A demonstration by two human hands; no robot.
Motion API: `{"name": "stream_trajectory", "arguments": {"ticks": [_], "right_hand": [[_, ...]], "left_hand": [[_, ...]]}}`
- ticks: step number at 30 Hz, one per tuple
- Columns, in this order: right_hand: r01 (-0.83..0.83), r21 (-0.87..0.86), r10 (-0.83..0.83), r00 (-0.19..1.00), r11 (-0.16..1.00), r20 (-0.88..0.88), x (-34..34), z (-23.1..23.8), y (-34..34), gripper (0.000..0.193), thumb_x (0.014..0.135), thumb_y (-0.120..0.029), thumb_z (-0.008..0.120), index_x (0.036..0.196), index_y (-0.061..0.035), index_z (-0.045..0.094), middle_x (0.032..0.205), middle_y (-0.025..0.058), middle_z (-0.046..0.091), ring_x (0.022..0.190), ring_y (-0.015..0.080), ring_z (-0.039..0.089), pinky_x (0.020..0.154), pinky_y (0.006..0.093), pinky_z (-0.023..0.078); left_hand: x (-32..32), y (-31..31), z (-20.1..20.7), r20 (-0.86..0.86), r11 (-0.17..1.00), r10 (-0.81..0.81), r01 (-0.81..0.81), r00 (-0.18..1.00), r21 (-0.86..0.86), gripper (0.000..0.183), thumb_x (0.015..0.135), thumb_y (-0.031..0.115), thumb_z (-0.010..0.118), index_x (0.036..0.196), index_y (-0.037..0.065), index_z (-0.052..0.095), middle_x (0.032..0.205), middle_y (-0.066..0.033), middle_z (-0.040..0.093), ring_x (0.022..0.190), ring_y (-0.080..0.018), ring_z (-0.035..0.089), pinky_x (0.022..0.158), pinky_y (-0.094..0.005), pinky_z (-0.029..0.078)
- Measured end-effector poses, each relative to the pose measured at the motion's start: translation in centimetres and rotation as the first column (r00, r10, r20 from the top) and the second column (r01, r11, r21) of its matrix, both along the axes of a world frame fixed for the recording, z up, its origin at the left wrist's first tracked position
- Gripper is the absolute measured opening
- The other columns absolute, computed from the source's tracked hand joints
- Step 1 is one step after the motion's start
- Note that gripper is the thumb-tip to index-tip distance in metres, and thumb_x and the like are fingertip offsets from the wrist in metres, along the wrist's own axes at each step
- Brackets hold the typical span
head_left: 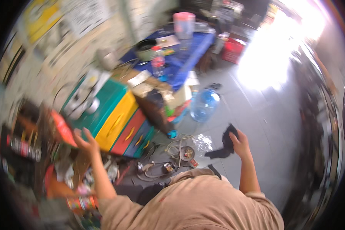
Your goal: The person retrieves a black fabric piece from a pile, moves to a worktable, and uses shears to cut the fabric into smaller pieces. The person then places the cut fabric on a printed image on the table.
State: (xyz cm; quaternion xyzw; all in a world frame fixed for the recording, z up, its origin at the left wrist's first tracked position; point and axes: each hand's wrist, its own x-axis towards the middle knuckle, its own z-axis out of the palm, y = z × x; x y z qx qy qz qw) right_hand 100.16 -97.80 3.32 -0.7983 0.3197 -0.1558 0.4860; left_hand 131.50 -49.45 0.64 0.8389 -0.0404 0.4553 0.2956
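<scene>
My right hand is closed around a dark, limp piece of cloth, which hangs to the left over the grey floor. Its folded, bent shape is a little like a sock, but blur hides its exact kind. On the other side, my left hand is raised with its fingers apart. It is beside an orange-red sheet-like thing and in front of a drawer cabinet with a green top and yellow, red and blue drawers. I cannot see anything held in the left hand.
A big clear-blue water bottle stands on the floor beyond the cabinet. Cables and a small round dish lie before me. A blue-covered table carries a pot and containers. Clutter crowds the left; a red crate stands farther back.
</scene>
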Motion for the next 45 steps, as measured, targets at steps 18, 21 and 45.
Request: {"name": "stream_trajectory", "arguments": {"ticks": [18, 21, 45], "right_hand": [[0.507, 0.379, -0.632, 0.653, 0.774, 0.417, -31.9, 0.9, -7.9, 0.014, 0.081, -0.008, 0.062, 0.092, 0.0008, 0.06, 0.082, 0.0032, 0.063, 0.075, 0.0087, 0.058, 0.068, 0.0227, 0.047], [0.608, 0.339, -0.694, 0.583, 0.718, 0.423, -38.1, -0.3, -8.6, 0.015, 0.08, -0.008, 0.062, 0.093, 0.0005, 0.059, 0.083, 0.0037, 0.063, 0.074, 0.0095, 0.058, 0.068, 0.0239, 0.047], [0.941, -0.088, -0.94, 0.332, 0.325, 0.08, -67.8, -5.5, -26.6, 0.061, 0.067, -0.017, 0.075, 0.12, -0.0076, 0.048, 0.122, 0.0095, 0.044, 0.106, 0.0242, 0.05, 0.09, 0.0352, 0.042]], "left_hand": [[-42.4, -57.5, -1.0, -0.133, -0.321, -0.137, 0.171, -0.982, -0.932, 0.017, 0.083, 0.016, 0.061, 0.091, 0.001, 0.057, 0.093, -0.0033, 0.059, 0.088, -0.0107, 0.054, 0.074, -0.0274, 0.045], [-49.6, -60.7, -0.1, 0.055, -0.204, 0.03, -0.06, -0.998, -0.977, 0.023, 0.083, 0.011, 0.061, 0.101, 0.0, 0.051, 0.096, -0.0048, 0.058, 0.09, -0.0125, 0.055, 0.077, -0.028, 0.046], [-85.3, -88.0, -2.3, -0.475, -0.565, 0.396, 0.2, -0.786, -0.801, 0.014, 0.078, -0.006, 0.056, 0.09, -0.001, 0.062, 0.087, -0.0051, 0.061, 0.083, -0.0121, 0.056, 0.075, -0.0248, 0.045]]}}
